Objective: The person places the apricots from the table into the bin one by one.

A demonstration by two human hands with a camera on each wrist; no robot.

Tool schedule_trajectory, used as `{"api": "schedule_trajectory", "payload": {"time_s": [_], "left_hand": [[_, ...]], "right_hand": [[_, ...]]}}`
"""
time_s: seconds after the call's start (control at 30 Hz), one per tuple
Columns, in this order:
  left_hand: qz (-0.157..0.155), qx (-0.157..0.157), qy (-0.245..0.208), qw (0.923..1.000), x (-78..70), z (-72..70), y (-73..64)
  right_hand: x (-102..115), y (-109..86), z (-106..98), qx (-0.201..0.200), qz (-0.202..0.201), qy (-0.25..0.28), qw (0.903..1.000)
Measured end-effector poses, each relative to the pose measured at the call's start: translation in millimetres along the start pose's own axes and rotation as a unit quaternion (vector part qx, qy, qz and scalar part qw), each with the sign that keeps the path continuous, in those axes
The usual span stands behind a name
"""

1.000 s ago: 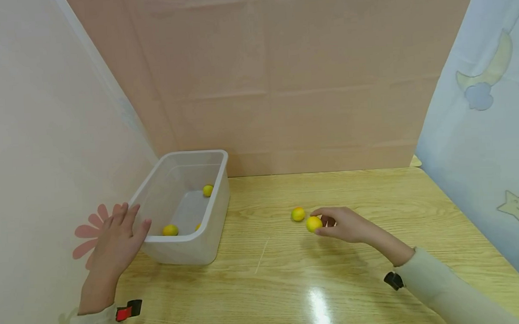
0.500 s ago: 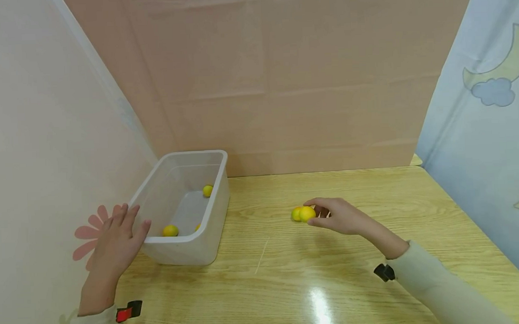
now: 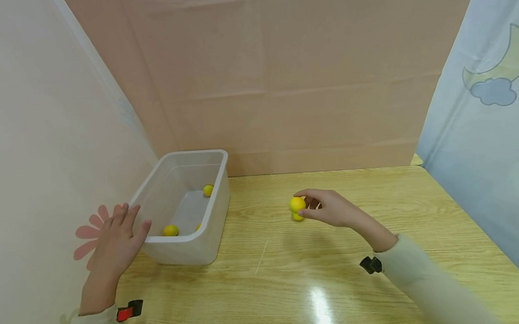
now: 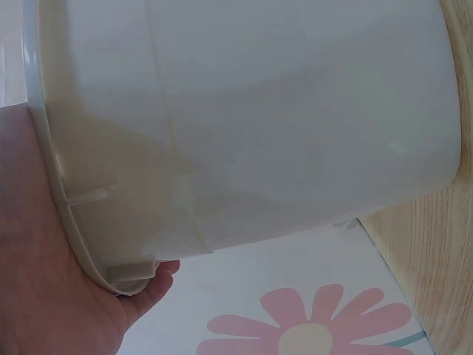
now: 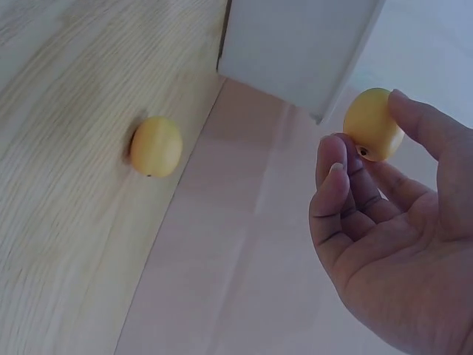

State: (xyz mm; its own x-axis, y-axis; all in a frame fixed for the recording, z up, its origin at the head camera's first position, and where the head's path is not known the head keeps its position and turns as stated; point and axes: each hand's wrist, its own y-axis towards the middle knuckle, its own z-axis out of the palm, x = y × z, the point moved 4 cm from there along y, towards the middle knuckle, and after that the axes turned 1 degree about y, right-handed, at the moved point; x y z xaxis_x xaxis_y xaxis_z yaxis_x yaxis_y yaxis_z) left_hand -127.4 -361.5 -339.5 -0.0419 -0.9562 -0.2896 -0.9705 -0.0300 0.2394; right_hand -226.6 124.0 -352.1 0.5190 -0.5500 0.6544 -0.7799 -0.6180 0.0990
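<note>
In the head view my right hand [image 3: 327, 208] pinches a small yellow fruit [image 3: 296, 204] with a greenish tinge between thumb and fingertips. The right wrist view shows this held fruit [image 5: 372, 122] with a dark spot at one end. A second such fruit [image 3: 298, 217] lies on the wooden table, mostly hidden behind the held one in the head view. My left hand [image 3: 118, 243] rests on the near-left corner of a white plastic bin [image 3: 211, 242], fingers spread. In the left wrist view fingertips [image 4: 157, 290] reach over the bin's rim.
Inside the bin lie similar fruits, one near [image 3: 170, 230], one farther back [image 3: 208, 190] and one partly hidden by the wall. A brown paper backdrop [image 3: 309, 108] stands behind the wooden table [image 3: 264, 295]. Patterned cloth hangs at both sides.
My right hand has moved left and away from me with the held fruit, which now overlaps the fruit on the table in the head view. My left hand has stayed put.
</note>
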Motion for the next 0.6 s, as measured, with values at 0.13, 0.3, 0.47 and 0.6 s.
{"api": "schedule_trajectory", "payload": {"time_s": [0.13,0.3,0.47,0.6], "left_hand": [[-0.002,-0.001,0.002,1.0000,2.0,1.1,-0.9],[-0.003,0.003,0.007,1.0000,3.5,2.1,0.2],[-0.001,0.005,0.003,1.0000,5.2,2.8,0.5],[0.002,0.003,-0.001,1.0000,5.5,2.7,-0.2]], "right_hand": [[8.3,7.2,3.8,0.001,-0.003,0.006,1.0000],[19.6,16.6,5.5,0.002,-0.010,0.012,0.9999],[31.0,26.1,6.3,0.004,-0.015,0.012,0.9998],[38.8,32.7,7.5,0.005,-0.021,0.014,0.9997]]}}
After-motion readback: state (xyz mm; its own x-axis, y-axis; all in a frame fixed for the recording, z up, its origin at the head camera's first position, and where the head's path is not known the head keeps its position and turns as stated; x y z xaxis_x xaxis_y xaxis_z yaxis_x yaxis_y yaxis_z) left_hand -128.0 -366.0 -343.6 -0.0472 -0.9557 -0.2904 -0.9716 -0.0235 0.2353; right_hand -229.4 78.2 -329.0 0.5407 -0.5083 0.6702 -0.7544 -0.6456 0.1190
